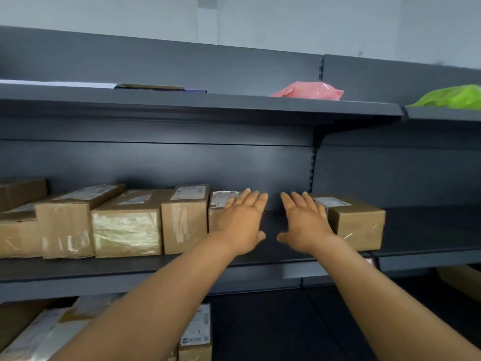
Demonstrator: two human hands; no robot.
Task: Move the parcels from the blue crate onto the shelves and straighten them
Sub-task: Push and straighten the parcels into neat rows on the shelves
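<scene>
On the middle shelf (260, 264) seven brown boxes show: six packed in a row at the left, ending in a small box (221, 204), and one box (356, 222) alone at the right. The left hand (243, 220) lies flat-fingered against the small box; the right hand (304, 222), fingers straight, sits beside the lone one. Above lie one pink bag (309, 90) and one green bag (453, 97).
</scene>
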